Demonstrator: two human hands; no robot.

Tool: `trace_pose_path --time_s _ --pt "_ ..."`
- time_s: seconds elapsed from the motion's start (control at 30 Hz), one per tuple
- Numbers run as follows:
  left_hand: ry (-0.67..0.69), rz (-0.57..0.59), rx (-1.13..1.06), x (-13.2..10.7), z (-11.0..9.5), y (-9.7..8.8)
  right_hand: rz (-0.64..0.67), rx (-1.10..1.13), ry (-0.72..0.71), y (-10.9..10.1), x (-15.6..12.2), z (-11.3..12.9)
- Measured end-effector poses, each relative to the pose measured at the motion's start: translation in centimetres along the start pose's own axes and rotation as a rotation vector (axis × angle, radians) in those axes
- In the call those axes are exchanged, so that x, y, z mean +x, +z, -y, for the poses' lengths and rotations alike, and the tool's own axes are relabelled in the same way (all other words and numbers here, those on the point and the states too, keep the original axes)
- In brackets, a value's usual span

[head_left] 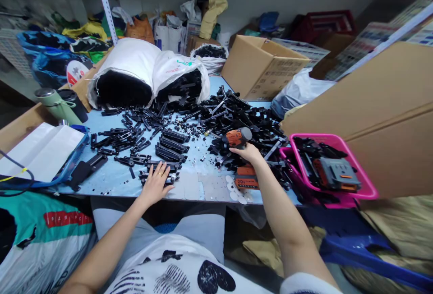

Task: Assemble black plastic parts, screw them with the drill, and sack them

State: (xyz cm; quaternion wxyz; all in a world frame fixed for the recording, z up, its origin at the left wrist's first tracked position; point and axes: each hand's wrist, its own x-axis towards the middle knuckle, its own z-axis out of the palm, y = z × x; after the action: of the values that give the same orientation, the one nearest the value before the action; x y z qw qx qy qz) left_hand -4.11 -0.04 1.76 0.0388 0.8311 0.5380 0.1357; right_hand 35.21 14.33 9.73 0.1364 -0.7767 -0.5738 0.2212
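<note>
Left hand (156, 182) lies flat, palm down and fingers spread, gripping nothing; your fingertips rest over black parts (173, 167) at the near edge of the table. Right hand (249, 153) is closed around the handle of an orange-and-black power drill (233, 138), which stands in front of you, right of centre, its battery (246, 177) low beside your wrist. Whether your finger presses the trigger: cannot tell.

Layout, left to right. At far left a white sheet (40, 149) lies over a blue tray (71, 156); behind it a green bottle (54, 104) stands just beside a dark cup (75, 107). Loose black links (123, 138) are scattered to the left of your left hand. Just beyond that hand, longer black pieces (172, 145) lie side by side in a row. Two white sacks (130, 57) lie behind, mouths toward you, black contents showing. Small fittings (191, 128) are strewn between the row and the drill. White discs (233, 189) lie near the battery. A heap of black parts (241, 104) spreads behind and around the drill. At far right, a pink basket (365, 188) holds a grey-and-orange device (340, 173) and more black pieces.
</note>
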Motion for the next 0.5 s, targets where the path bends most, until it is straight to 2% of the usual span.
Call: trace_pose_path --time_s 0.07,0.13,0.2,0.23,0.27,0.3,0.37,0.43,0.5 --pt "-0.049 -0.059 0.013 -1.2 0.6 -0.7 -0.080 -0.127 0.025 -0.6 -1.8 -0.5" --pt "-0.200 -0.137 0.043 -2.5 1.6 -1.2 -0.325 -0.202 0.027 -0.7 -3.8 -0.1" --pt "-0.348 -0.170 0.044 -3.6 2.7 -1.3 -0.583 -0.184 -0.054 0.4 -5.4 1.7" --pt "-0.388 -0.163 0.026 -3.9 3.1 -1.3 -0.636 -0.150 -0.142 1.5 -5.8 3.2" --pt "-0.405 -0.150 0.001 -4.2 3.4 -1.2 -0.608 -0.110 -0.253 2.9 -5.8 5.2" --pt "-0.408 -0.138 -0.027 -4.2 3.6 -1.2 -0.494 -0.084 -0.378 4.5 -5.6 7.4" --pt "-0.414 -0.141 -0.075 -4.1 3.5 -1.4 -0.181 -0.131 -0.580 8.1 -4.5 12.3" --pt "-0.456 -0.190 -0.118 -3.9 2.7 -1.9 0.033 -0.254 -0.651 11.1 -2.8 16.7" --pt "-0.543 -0.249 -0.221 -3.9 1.5 -2.4 0.139 -0.320 -0.670 13.0 -0.9 20.0"
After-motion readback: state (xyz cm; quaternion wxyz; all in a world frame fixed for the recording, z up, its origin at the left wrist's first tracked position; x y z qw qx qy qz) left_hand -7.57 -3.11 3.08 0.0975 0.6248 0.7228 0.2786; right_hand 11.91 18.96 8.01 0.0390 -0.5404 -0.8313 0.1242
